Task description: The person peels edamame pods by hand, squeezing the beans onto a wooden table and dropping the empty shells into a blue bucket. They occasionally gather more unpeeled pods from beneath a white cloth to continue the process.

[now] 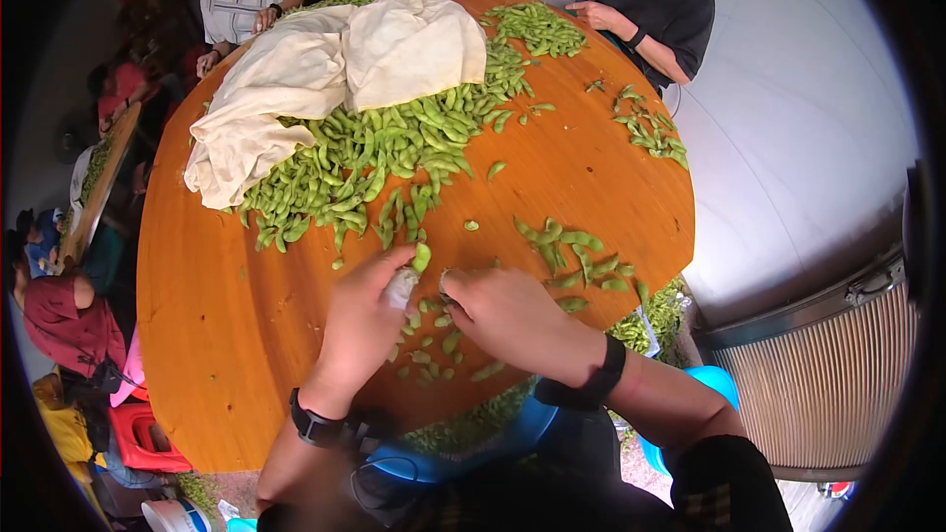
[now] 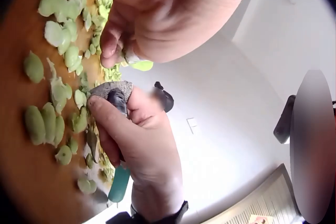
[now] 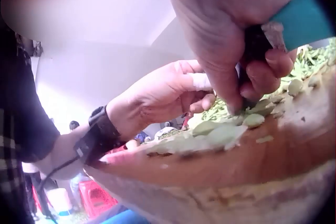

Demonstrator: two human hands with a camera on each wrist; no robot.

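Observation:
In the head view my left hand [image 1: 360, 310] pinches a green bean pod [image 1: 422, 257] between thumb and fingers, with a white wrap on one digit. Close beside it, on the right, is my right hand [image 1: 517, 315]. The left wrist view shows the right hand's fingers curled round a tool with a teal handle [image 2: 119, 184] and a dark upper part; its working end is hidden. A grey wrap [image 2: 113, 87] covers a digit of that hand. Loose green beans [image 2: 35, 124] and bits of pod lie on the wooden table [image 1: 227, 335] under both hands.
A big heap of pods [image 1: 384, 153] lies beyond my hands, partly under a cream cloth [image 1: 419, 49]. More pods [image 1: 567, 246] are scattered to the right. A blue basin [image 1: 542, 424] sits at the near table edge. Other people [image 1: 655, 10] are at the far side.

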